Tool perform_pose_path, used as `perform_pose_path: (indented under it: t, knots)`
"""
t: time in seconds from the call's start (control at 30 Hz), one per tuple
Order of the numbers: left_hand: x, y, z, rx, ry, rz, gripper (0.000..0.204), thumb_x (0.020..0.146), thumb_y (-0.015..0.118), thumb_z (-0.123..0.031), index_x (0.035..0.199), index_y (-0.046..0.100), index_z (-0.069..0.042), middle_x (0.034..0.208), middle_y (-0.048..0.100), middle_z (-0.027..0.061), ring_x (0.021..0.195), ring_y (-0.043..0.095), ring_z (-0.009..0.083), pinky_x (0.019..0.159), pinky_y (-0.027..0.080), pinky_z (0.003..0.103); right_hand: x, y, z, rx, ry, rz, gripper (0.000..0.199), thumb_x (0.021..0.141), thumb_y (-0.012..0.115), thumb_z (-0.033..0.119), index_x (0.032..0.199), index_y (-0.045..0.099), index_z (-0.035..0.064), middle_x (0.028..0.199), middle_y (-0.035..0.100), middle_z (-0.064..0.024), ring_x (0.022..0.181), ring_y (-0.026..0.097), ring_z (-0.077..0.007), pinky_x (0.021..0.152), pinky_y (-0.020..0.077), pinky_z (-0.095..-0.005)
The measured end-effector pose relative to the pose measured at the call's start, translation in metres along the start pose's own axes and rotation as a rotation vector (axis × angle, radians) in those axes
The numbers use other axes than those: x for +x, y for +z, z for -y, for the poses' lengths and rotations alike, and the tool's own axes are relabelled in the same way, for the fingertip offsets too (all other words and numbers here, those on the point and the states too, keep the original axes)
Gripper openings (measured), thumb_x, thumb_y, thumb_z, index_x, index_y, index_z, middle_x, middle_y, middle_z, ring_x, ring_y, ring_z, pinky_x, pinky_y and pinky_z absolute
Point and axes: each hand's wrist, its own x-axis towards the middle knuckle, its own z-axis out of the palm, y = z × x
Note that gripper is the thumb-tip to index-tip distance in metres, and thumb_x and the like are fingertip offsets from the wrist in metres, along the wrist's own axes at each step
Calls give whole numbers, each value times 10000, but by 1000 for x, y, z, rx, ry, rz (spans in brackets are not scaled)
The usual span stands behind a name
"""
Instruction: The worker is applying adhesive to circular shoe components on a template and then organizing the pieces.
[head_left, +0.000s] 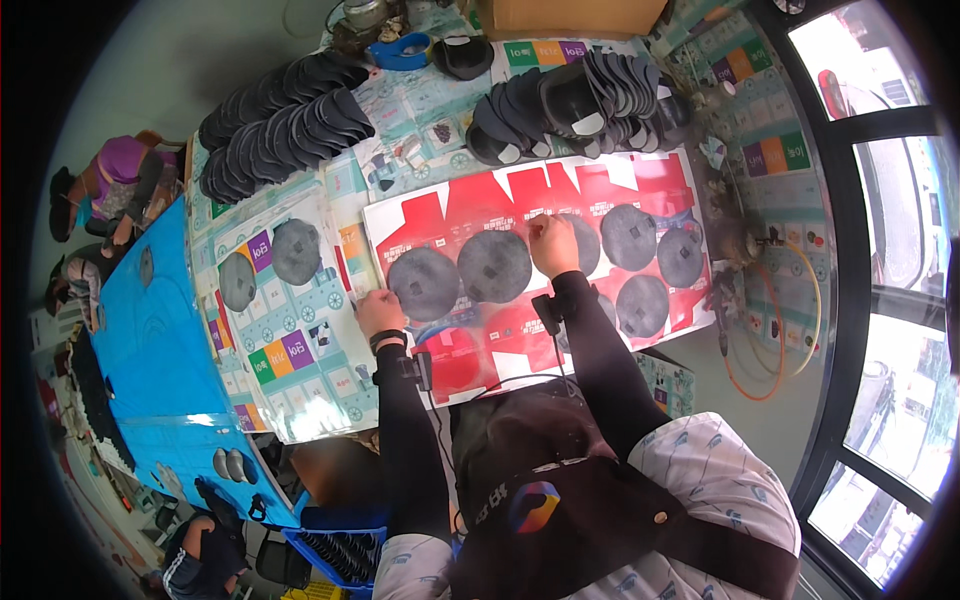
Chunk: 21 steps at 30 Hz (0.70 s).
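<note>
Several dark grey round fabric-like pieces, such as this disc [495, 266], lie on a red-and-white printed board [510, 190] in front of me. Most carry a small darker square near the middle. My right hand [554, 246] rests on one grey disc [585, 245] with its fingers drawn together; anything between them is too small to make out. At the board's left edge is my left hand [380, 312], fingers curled, beside the leftmost disc [423, 284]. What its fingertips hold, if anything, is hidden. Two more discs, one of them [297, 252], lie on the patterned table cover to the left.
Rows of overlapping dark curved pieces [290, 125] and a second stack [575, 105] line the back. Behind them stand a blue tape-like ring [400, 52] and a cardboard box [570, 15]. An orange hose [760, 370] hangs at right. People work beside a blue table [165, 340] at left.
</note>
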Motion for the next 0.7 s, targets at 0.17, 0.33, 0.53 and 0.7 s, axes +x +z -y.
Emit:
perform_pose_path:
  t: [0.17, 0.33, 0.53, 0.7]
  knots:
    - [7, -3, 7, -145, -63, 87, 223, 793, 737, -306, 891, 782, -110, 921, 740, 147, 916, 700, 352, 849, 554, 450, 7, 11, -7, -2, -68, 107, 102, 854, 706, 131, 849, 758, 43, 861, 704, -175, 841, 648, -369, 817, 507, -461]
    - [5, -14, 2, -223, -72, 114, 242, 777, 731, -303, 868, 775, -82, 846, 753, 143, 840, 729, 336, 801, 571, 425, 6, 26, -16, -85, -125, 140, 144, 869, 709, 189, 813, 768, 70, 829, 704, -163, 848, 648, -368, 811, 505, -470]
    - [3, -17, -10, -295, -85, 118, 230, 785, 728, -282, 853, 764, -65, 841, 756, 136, 833, 733, 326, 796, 572, 420, 5, 46, -34, -209, -64, 93, 169, 872, 676, 199, 780, 761, 85, 828, 707, -151, 887, 647, -359, 815, 507, -485]
    - [-1, -20, 3, -310, -100, 103, 212, 792, 728, -266, 857, 761, -67, 847, 756, 131, 839, 732, 322, 797, 571, 416, -1, 42, -12, -168, -23, 91, 147, 850, 661, 187, 792, 766, 101, 869, 711, -143, 920, 645, -361, 828, 515, -479]
